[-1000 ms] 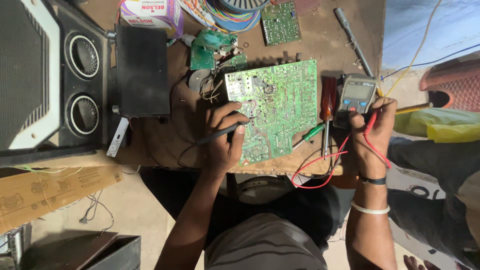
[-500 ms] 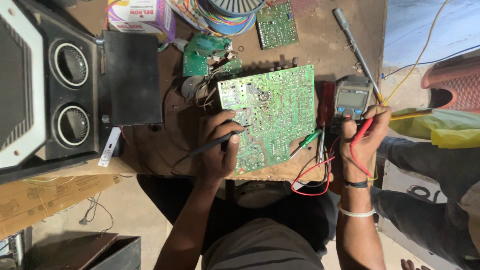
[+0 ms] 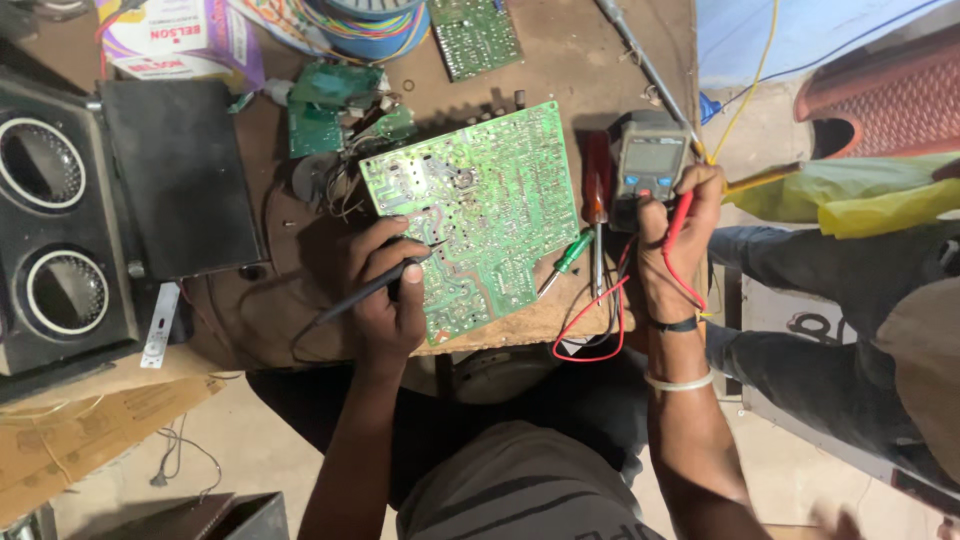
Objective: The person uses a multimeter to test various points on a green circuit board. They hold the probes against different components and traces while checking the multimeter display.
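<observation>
My left hand has slid a little toward 7 o'clock over the last second, and the black probe pinched in its closed fingers now meets the board near its 8 o'clock edge, the tip on the solder side. My right hand has shifted less; it is curled around the red probe, thumb pressed against the lower rim of the meter, so the reading stays in front of me while the left tip moves to a new point.

The board lies tilted on the brown table, flat and rigid, pale green with fine silvery traces and dots of solder. At 3 o'clock of it lie two screwdrivers, a green-handled one and a red-handled one, slick plastic grips on thin steel shafts. Red lead wire loops limply over the table's near edge.

Farther off, at 9 o'clock, stands a matt black speaker box with two round cones. At 12 o'clock sit a smaller green board and a spool of coloured wire.
</observation>
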